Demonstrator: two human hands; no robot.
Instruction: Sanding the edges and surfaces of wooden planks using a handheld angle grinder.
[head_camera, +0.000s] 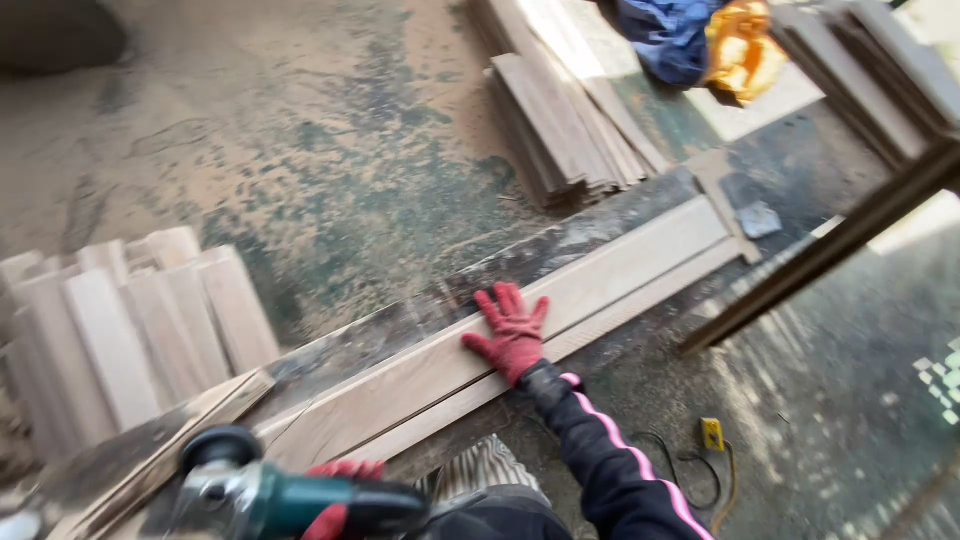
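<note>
I see my right hand (512, 335) in a red glove lying flat and spread on a long pale plank (560, 305), fingers released, gripping nothing, just pressing on the wood near its middle. The plank runs diagonally from lower left to upper right along a dusty, dark surface (560, 245), with a second thinner board (640, 305) lying just beside it on my side. My left hand (340, 495), also gloved in red, is clenched around the green body of a grinder (290, 495) at the bottom edge of the view; the tool's round head sits over the plank's lower left end, though I cannot tell whether it touches the wood. Beyond the surface, on the sawdust-covered floor (330, 140), a stack of short boards (560, 120) lies at the top, and a cluster of boards (130, 320) stands upright at the left. A blue and orange cloth (700, 40) lies at the top right. A small yellow plug (711, 433) with a cable rests on the floor near my right sleeve.
</note>
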